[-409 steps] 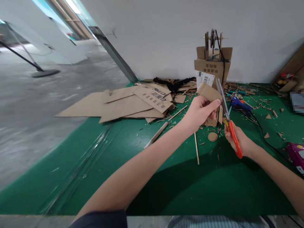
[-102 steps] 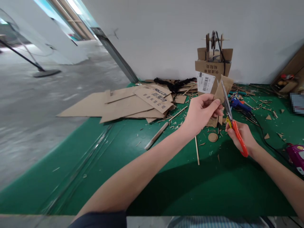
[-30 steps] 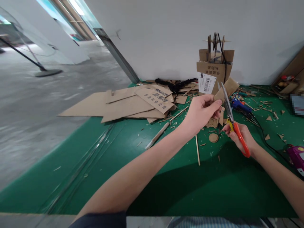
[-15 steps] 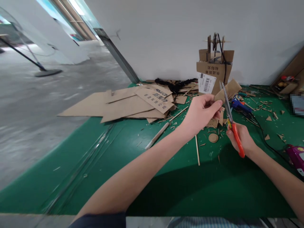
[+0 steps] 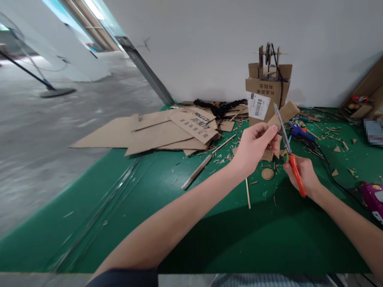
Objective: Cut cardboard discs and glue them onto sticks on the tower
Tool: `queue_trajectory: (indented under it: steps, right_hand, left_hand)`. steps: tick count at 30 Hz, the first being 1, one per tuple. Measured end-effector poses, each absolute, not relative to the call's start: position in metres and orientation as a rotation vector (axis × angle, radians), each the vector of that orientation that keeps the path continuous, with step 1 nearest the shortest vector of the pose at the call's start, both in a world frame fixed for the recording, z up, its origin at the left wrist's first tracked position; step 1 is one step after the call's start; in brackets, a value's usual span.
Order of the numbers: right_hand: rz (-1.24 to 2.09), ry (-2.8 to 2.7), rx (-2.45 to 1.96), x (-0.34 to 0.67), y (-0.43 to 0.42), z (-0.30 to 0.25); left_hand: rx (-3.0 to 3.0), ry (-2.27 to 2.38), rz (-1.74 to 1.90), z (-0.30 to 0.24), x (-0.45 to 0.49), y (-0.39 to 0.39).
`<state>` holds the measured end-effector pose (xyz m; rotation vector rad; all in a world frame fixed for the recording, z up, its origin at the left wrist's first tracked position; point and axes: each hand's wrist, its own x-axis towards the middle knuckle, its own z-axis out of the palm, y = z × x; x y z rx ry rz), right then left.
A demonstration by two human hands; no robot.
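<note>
My left hand [image 5: 257,145] pinches a small cardboard strip [image 5: 289,111] between thumb and fingers, holding it above the table. Scissors with orange handles [image 5: 297,175] are gripped in my right hand [image 5: 303,173]. Their blades point up and away from me and cross the strip close to my left thumb; whether they are cutting through it I cannot tell. Below my hands, round cardboard discs [image 5: 267,173] lie on the green tabletop [image 5: 209,231]. Behind the strip stands a cardboard box [image 5: 266,85] with a label and a wheel on an axle on top.
Flat cardboard sheets [image 5: 155,133] are piled at the left. A blue glue gun [image 5: 302,133] with a black cord lies right of the scissors, among cardboard scraps. A wooden stick [image 5: 248,193] lies nearer me. A purple device [image 5: 372,199] sits at the right edge.
The view has shifted slightly. The strip stays in my left hand and the scissors in my right, with the blades looking closer together than before.
</note>
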<state>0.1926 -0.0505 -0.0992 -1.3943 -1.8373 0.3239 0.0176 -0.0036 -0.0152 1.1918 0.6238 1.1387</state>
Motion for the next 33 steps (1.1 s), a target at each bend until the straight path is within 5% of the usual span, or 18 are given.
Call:
queue_trajectory:
  steps: [13,33]
  right_hand:
    - [0.719,-1.806,-1.133,0.198,-0.051,-0.103]
    - [0.614,-1.902,-1.235,0.197,-0.055,-0.091]
  left_hand:
    - [1.427,0.738,1.220,-0.012,0.012,0.004]
    - [1.732,0.791,1.066,0.004,0.000,0.004]
